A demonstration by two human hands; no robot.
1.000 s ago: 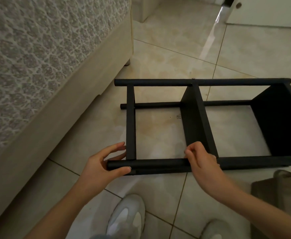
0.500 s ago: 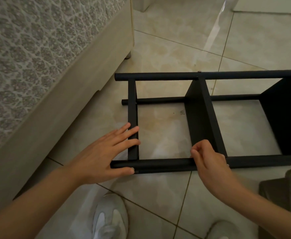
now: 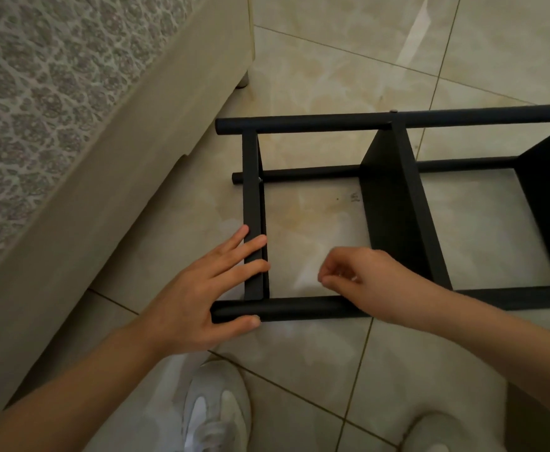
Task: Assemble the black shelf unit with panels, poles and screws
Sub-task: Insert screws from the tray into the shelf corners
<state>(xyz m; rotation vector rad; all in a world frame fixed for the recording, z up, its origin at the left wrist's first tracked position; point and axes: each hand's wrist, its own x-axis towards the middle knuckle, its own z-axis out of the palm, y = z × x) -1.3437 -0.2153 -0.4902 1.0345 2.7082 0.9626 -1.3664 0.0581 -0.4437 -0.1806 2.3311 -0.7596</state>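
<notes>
One panel (image 3: 252,207) of shelf unit (image 3: 394,203) under flat left hand (image 3: 198,295); right hand (image 3: 364,272) curled.

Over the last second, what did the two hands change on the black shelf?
The left hand let go of the near pole and laid its fingers flat on the end panel, thumb against the pole. The right hand left the pole by the middle panel and moved left, fingers curled, above the floor. The shelf stayed lying on its side.

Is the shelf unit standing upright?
No, the shelf unit lies on its side on the floor, its poles running level.
</notes>
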